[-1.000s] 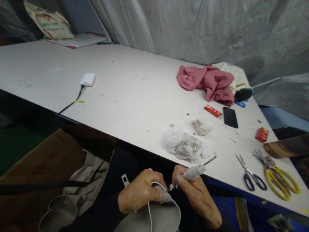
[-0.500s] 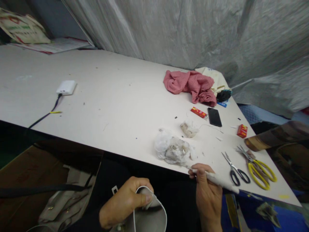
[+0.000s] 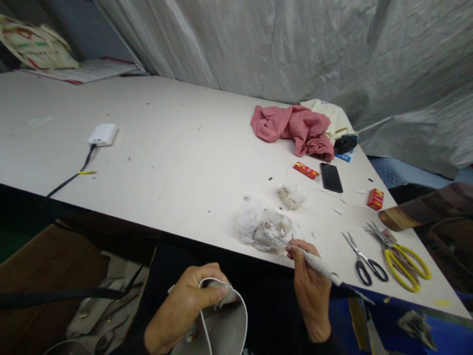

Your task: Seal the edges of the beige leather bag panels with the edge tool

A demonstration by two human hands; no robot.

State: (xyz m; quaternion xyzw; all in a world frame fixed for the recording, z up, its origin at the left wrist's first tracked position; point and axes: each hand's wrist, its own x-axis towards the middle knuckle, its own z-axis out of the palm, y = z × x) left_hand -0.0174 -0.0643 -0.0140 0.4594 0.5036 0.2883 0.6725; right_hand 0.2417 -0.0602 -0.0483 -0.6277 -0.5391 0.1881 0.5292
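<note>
While your left hand (image 3: pixel 186 303) has the grey piece (image 3: pixel 227 325) by its white-edged rim, the piece sits low in front of you, off the near edge of the table (image 3: pixel 192 148), mouth up and gaping. Left grip is a firm pinch: thumb over the rim onto the inside, fingers mostly hidden behind. Your right hand (image 3: pixel 310 296) is curled around the pale wrapped handle of a thin tool (image 3: pixel 318 264), fingers closed on it near the front end. Tool slants over the table edge, tip at the plastic-wrapped lump (image 3: pixel 271 229); can't tell if it's touching. Smaller lump (image 3: pixel 291 196) is just beyond that. To your right, black-handled scissors (image 3: pixel 364 261) lie beside yellow-handled scissors (image 3: pixel 404 264), both with blades pointing away from you. Small red box (image 3: pixel 376 199) is past those; dark phone (image 3: pixel 331 177) and red packet (image 3: pixel 306 170) lie near each other, short of the crumpled pink cloth (image 3: pixel 291 125). Far left on the table: white box (image 3: pixel 103 134) with a dark cable. Below it, cardboard box (image 3: pixel 33 266) holding more grey pieces (image 3: pixel 98 305).
</note>
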